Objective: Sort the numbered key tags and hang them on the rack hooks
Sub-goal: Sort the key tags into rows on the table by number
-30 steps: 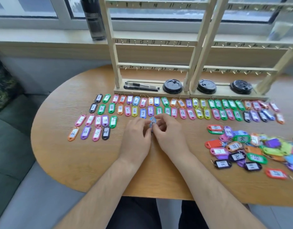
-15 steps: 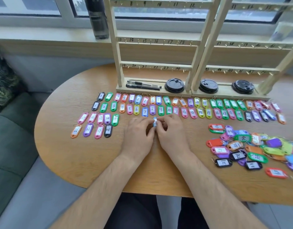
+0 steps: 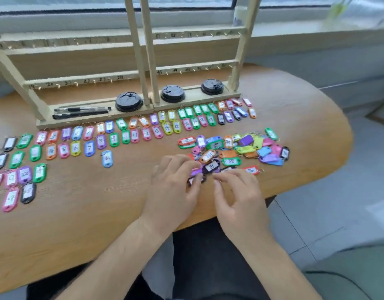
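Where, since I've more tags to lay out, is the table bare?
Bare wood: between the lone blue tag and the left hand, and the near table edge below the sorted rows. Crowded: the unsorted pile, and along the rack base.

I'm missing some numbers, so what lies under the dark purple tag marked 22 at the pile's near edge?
A lighter purple tag pokes out from under the dark purple tag; its number is covered. The left hand hides anything further left.

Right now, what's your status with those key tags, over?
Left hand on dark tag at near edge of loose pile, grip unclear. Right hand beside it, empty. Visible rack hooks bare. Nothing blocking.
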